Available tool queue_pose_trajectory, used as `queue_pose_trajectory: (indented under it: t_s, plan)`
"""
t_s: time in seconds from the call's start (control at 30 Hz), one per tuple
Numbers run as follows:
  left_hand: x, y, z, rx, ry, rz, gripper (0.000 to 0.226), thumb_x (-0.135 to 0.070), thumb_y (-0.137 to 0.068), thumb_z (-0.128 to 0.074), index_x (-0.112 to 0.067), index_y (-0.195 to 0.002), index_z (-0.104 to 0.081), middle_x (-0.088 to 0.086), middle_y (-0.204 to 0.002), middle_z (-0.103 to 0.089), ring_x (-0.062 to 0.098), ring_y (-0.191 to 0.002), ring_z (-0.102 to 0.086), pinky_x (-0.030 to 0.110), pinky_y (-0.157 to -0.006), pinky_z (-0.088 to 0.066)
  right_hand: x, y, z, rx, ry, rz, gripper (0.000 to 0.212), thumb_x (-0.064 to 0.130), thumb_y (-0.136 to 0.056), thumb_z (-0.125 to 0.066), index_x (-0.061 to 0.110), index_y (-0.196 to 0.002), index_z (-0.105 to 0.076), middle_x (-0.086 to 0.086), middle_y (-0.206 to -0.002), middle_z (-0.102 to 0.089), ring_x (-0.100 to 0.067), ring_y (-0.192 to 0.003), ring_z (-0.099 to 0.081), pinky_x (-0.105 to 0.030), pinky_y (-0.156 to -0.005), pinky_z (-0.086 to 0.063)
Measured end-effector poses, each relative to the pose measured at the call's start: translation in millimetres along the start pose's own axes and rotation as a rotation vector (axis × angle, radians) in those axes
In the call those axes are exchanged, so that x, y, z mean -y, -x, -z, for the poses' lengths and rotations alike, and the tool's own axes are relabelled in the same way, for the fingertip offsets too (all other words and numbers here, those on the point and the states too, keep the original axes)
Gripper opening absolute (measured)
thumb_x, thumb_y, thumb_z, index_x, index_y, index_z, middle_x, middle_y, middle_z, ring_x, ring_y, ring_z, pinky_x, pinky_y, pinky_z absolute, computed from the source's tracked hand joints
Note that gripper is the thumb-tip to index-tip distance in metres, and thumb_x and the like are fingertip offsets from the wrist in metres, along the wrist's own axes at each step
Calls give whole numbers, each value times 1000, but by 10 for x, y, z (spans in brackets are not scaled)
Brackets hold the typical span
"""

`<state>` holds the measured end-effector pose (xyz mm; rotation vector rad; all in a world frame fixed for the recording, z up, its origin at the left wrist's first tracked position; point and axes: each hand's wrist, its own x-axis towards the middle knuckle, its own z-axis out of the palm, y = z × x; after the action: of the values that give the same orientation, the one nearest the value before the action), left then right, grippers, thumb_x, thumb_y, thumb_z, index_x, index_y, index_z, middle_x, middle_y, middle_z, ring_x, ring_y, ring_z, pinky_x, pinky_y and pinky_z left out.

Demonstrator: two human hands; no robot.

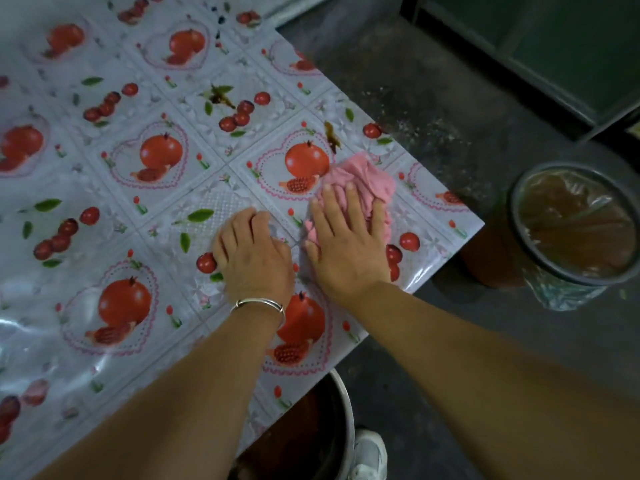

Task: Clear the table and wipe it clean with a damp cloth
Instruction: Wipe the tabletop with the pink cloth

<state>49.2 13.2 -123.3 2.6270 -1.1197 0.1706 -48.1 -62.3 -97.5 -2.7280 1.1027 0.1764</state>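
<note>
A pink cloth (pixel 363 178) lies bunched on the table (pixel 114 209), which wears a glossy plastic cover printed with pomegranates and cherries. My right hand (pixel 346 244) presses flat on the cloth with straight fingers, near the table's right edge. My left hand (pixel 252 254), a silver bangle on its wrist, rests on the cover just left of it, fingers bent down against the surface and holding nothing. A brown stain (pixel 332 136) sits just beyond the cloth. Another brown stain (pixel 221 97) lies farther back.
A bin (pixel 571 282) lined with a clear plastic bag stands on the floor right of the table. A round metal-rimmed pot (pixel 341 403) sits on the floor below the near table edge, beside a white shoe (pixel 370 455). Crumbs speckle the grey floor (pixel 415 116).
</note>
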Motion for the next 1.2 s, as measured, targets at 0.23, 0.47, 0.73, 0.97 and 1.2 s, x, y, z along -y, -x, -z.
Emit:
queue_pose_trajectory:
  t_s: [0.23,0.47,0.73,0.97,1.2]
  plan:
    - [69,-346,21,-36,-12,-78,29,-20,-72,-42,-13,-95,-57,11,-99,-59,32,-93,-55,39,-76,-35,-51,-220,11,-54,-10,-32,69,45,-88,6,15,-150,-1,-8,-159,6,-32,-145,15,-52,-111,16]
    - [373,-705,-39,-4,9,-27,36,-23,-79,-36,-11,-108,-55,11,-112,-57,32,-104,-52,43,-86,-37,1,-882,135,-43,-67,-339,61,43,-99,-17,15,-150,4,-6,-158,13,-28,-145,17,-52,-114,12]
    - [436,-717,-112,-47,72,-53,36,-24,-78,-39,-12,-106,-56,9,-111,-58,27,-105,-48,34,-90,-24,389,-1108,118,-58,19,5,56,40,-100,-19,16,-150,-12,-5,-159,-5,-27,-147,1,-51,-117,4]
    - [406,-717,-48,-26,86,-49,36,-24,-79,-38,-13,-108,-56,6,-112,-57,26,-106,-48,32,-90,-23,121,-923,130,-97,58,61,54,46,-96,-18,29,-146,-27,1,-157,-18,-25,-146,-12,-51,-117,-3]
    - [402,-731,-67,10,93,-11,35,-24,-81,-41,-15,-113,-54,4,-117,-56,24,-110,-46,33,-93,-24,397,-1570,219,-44,9,-113,59,45,-98,-15,22,-150,0,-2,-159,7,-26,-146,13,-53,-115,12]
